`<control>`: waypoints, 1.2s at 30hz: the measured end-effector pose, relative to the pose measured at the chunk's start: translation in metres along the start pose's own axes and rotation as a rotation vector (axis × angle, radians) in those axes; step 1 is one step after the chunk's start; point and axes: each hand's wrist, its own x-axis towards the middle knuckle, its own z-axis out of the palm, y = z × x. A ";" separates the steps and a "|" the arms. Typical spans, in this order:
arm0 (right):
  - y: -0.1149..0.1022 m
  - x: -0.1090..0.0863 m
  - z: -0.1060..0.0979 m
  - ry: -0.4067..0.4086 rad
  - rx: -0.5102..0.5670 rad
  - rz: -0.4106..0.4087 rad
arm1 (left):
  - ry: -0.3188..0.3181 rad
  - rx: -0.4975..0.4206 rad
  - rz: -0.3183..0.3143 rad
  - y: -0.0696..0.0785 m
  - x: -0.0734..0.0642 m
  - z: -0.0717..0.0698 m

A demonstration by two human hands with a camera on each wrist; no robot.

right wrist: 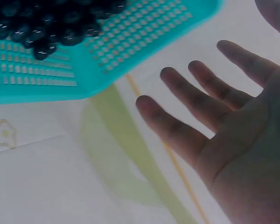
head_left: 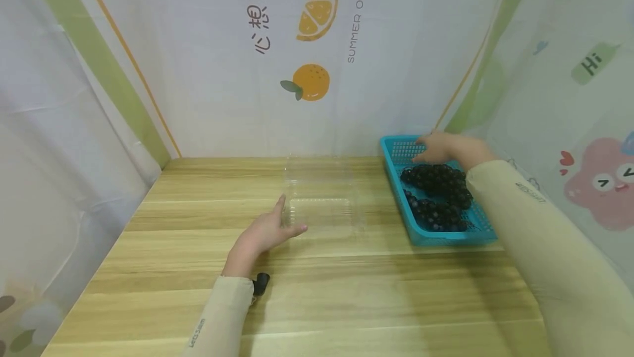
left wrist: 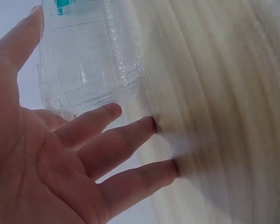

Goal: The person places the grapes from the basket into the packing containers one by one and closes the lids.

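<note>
A clear plastic clamshell box (head_left: 322, 211) lies with its lid raised at the table's middle. My left hand (head_left: 267, 230) is at its near left corner, thumb and fingers spread beside the wall; in the left wrist view the fingertips (left wrist: 149, 123) reach the wood close to the box. To the right stands a blue perforated basket (head_left: 403, 203) with two bunches of dark grapes, one farther back (head_left: 441, 181) and one nearer (head_left: 433, 215). Over the basket's back end is my right hand (head_left: 438, 147), its fingers extended and holding nothing, apart from the grapes (right wrist: 46, 23).
The wooden table (head_left: 188, 269) reaches back to a white printed curtain (head_left: 218, 98). More curtain hangs at the left and right sides. A small black object (head_left: 261, 284) is at the left wrist. The basket stands near the table's right edge.
</note>
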 end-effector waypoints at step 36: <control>0.058 0.036 0.063 -0.116 0.089 0.100 | 0.029 -0.006 0.005 0.001 -0.003 0.001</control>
